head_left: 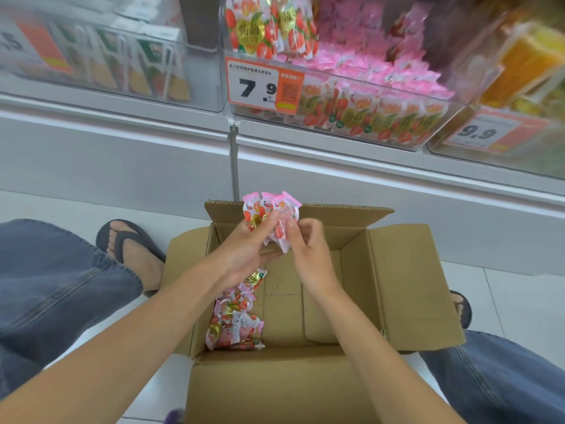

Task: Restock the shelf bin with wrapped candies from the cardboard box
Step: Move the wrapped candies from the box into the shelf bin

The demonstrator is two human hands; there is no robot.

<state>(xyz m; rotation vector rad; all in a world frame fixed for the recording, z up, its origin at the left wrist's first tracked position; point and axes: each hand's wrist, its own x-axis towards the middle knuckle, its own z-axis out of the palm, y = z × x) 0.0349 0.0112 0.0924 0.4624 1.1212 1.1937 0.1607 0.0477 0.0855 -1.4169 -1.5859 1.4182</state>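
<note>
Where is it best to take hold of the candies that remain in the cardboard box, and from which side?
Take the heap of loose candies from above and from its right side, where the floor of the cardboard box is bare. The heap lies against the left wall, so a scoop from the right can probably gather it against that wall.

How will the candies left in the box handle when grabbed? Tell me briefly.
Probably light: the left hand holds several candies at once. Glossy wrappers look slippery, so those in the cardboard box may slide from a grab. Crimped ends likely flop.
</note>
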